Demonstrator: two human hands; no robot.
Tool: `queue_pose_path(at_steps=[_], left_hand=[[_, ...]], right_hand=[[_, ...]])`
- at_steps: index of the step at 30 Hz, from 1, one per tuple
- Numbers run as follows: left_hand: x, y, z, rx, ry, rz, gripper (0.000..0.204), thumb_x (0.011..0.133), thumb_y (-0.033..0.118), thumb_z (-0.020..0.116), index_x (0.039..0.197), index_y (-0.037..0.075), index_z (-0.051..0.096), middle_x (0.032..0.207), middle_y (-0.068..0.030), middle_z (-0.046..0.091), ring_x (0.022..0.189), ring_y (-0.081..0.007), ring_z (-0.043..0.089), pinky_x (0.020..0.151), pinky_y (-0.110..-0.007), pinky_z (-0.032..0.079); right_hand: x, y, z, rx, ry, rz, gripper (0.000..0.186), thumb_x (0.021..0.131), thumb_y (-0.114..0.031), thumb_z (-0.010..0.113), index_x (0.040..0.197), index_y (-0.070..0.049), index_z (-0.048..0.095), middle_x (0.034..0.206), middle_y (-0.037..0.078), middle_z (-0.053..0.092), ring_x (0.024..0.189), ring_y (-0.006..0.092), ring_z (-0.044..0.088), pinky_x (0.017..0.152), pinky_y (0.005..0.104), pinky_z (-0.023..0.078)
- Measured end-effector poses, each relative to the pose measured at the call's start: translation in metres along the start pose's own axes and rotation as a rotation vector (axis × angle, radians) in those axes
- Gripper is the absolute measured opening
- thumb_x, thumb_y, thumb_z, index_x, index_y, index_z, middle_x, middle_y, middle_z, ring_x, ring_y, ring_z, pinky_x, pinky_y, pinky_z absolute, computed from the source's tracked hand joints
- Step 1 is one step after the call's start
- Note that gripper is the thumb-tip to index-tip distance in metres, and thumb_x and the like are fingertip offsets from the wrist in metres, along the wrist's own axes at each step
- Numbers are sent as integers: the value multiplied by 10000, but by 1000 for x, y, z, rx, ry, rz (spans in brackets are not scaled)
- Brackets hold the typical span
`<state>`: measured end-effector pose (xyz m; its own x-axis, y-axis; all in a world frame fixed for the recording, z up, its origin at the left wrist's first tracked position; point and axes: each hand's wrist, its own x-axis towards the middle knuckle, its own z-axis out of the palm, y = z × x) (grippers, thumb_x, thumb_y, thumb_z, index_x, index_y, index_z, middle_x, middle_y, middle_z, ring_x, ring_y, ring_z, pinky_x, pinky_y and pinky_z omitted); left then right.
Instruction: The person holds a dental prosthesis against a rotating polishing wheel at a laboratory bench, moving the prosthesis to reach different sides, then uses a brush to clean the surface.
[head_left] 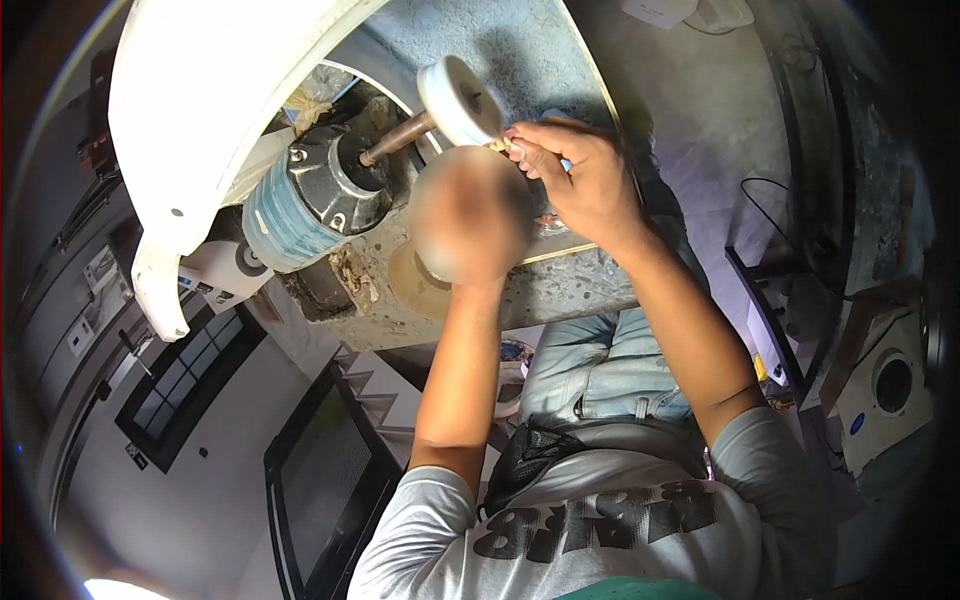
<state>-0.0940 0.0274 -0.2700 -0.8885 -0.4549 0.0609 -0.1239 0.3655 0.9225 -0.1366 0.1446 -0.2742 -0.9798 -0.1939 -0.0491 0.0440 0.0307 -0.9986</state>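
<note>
Right hand (585, 178): grip pinched on a small yellowish piece (499, 145), right by the wheel (455, 110). Working the piece at the wheel well probably takes light, even pressure, a firm pinch close behind the exposed end, and fingertips (515, 150) clear of the rim; a loose pinch could let the wheel snatch it. Whether the wheel spins, can't tell. Piece sits at the very tip of the grip, poking out left toward the wheel's lower right edge; touching or just beside, can't say. Left hand (472, 220) is blurred, just below the wheel; can't tell its grip. Shaft (400, 138) runs from wheel to motor (310, 205), left of both hands.
</note>
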Motion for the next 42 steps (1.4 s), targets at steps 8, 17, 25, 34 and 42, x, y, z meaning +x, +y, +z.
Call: queue_pose_path(at_steps=[8,17,25,34,42], left_hand=[[-4,6,1,-6,-7,-12,145,858,-3,566,958,-109,565,847,-157,660,743,-163,651,682,-258,539],[-1,4,-2,73,-10,61,132,856,-13,563,954,-100,565,841,-147,660,749,-158,648,694,-267,543],[0,7,-5,117,-6,67,125,851,-19,567,942,-104,557,838,-147,658,741,-157,647,695,-261,543],[0,14,-1,-127,21,-74,102,857,-13,563,920,-93,574,808,-122,661,697,-122,630,661,-230,524],[6,22,-9,-173,-27,-203,103,856,-18,560,912,-103,575,800,-129,659,683,-127,631,642,-244,534]], right_hand=[[5,-11,-5,-95,-15,-112,128,814,-33,579,916,23,631,813,149,636,726,274,641,635,325,497],[7,-6,-7,-147,-47,-171,123,800,-20,577,904,26,623,797,157,627,711,295,629,624,344,489],[6,-4,-2,-106,-33,-116,129,794,-5,574,908,34,621,805,167,627,715,303,628,619,338,488],[1,2,1,18,-26,2,153,817,-56,579,932,27,636,843,164,650,712,248,649,603,318,491],[0,-3,5,19,-69,82,168,834,-81,583,963,15,635,814,157,648,663,194,634,591,297,481]])
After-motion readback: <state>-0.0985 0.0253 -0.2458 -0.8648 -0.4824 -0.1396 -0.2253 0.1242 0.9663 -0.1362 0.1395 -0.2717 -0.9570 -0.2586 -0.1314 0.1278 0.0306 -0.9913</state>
